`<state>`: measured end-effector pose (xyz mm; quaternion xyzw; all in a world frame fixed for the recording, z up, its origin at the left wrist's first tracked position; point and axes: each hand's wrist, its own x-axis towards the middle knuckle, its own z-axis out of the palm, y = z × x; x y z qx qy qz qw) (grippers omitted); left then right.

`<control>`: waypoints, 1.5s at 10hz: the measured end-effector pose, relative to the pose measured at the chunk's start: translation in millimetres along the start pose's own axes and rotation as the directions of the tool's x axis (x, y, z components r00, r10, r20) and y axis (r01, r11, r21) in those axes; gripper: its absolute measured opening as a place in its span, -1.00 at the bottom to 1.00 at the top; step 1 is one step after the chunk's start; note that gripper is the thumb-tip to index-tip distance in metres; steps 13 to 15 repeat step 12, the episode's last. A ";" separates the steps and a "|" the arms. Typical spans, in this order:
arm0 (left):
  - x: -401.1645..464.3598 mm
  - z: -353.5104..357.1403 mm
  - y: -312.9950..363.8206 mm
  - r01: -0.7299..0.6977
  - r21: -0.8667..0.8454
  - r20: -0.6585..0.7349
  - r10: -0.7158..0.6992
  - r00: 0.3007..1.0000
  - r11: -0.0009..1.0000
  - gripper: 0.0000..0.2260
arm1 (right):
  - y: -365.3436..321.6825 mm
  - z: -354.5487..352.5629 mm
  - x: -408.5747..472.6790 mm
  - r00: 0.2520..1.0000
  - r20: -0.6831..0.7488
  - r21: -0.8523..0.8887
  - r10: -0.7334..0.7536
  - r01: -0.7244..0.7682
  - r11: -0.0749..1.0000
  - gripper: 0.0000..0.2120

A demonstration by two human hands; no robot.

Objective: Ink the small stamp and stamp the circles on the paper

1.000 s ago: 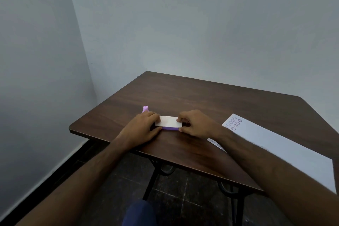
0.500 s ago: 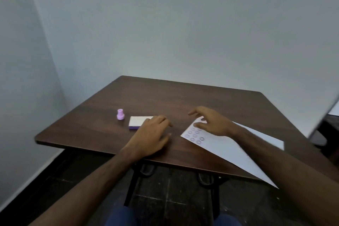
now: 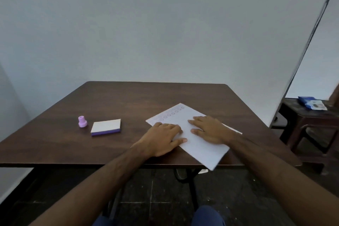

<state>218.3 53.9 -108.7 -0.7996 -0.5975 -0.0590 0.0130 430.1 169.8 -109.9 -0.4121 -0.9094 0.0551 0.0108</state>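
A white sheet of paper (image 3: 200,145) with small printed circles near its far corner lies angled on the brown table (image 3: 128,101); its near corner overhangs the front edge. My left hand (image 3: 163,139) rests flat on the paper's left edge, fingers spread. My right hand (image 3: 211,130) lies flat on the paper's middle. Neither hand holds anything. A small lilac stamp (image 3: 82,121) stands upright at the left. Beside it, to the right, lies the ink pad (image 3: 106,127), white lid shut over a purple base.
A wall runs close behind the table and on the left. A dark wooden stool (image 3: 310,115) with a blue and white packet (image 3: 311,105) stands at the right. Black table legs and dark floor tiles show below the front edge.
Both hands left the ink pad and moved right onto the paper. The paper has slid left and turned toward the table's middle. The view has swung right.
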 end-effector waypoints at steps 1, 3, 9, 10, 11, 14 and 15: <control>13.5 -1.5 -28.7 0.114 0.048 0.014 -0.114 0.993 0.992 -0.41 | -13.5 6.9 26.1 0.998 -0.024 -0.050 0.052 -0.054 0.997 -0.43; 64.9 14.4 -105.0 0.248 0.008 0.109 -0.247 0.963 0.969 -0.40 | -26.3 22.6 102.2 0.980 -0.181 -0.053 0.079 -0.090 0.995 -0.39; 102.7 -10.7 -144.9 0.246 -0.123 0.291 -0.202 0.935 0.961 -0.38 | -35.8 -24.3 154.9 0.976 0.082 -0.061 0.204 -0.199 0.978 -0.33; 106.2 -25.5 -144.3 0.250 -0.075 0.353 -0.209 0.912 0.965 -0.36 | -37.9 -38.2 158.2 0.947 0.230 -0.028 0.225 -0.225 0.974 -0.28; 117.0 -53.2 -145.1 0.293 -0.051 0.300 -0.265 0.916 0.955 -0.34 | -38.5 -65.2 165.5 0.931 0.243 0.012 0.274 -0.285 0.958 -0.23; 130.2 -92.8 -146.5 0.252 0.009 0.210 -0.248 0.946 0.968 -0.33 | -38.5 -110.3 171.3 0.962 0.160 0.002 0.222 -0.225 0.974 -0.22; 130.2 -92.8 -146.5 0.252 0.009 0.210 -0.248 0.946 0.968 -0.33 | -38.5 -110.3 171.3 0.962 0.160 0.002 0.222 -0.225 0.974 -0.22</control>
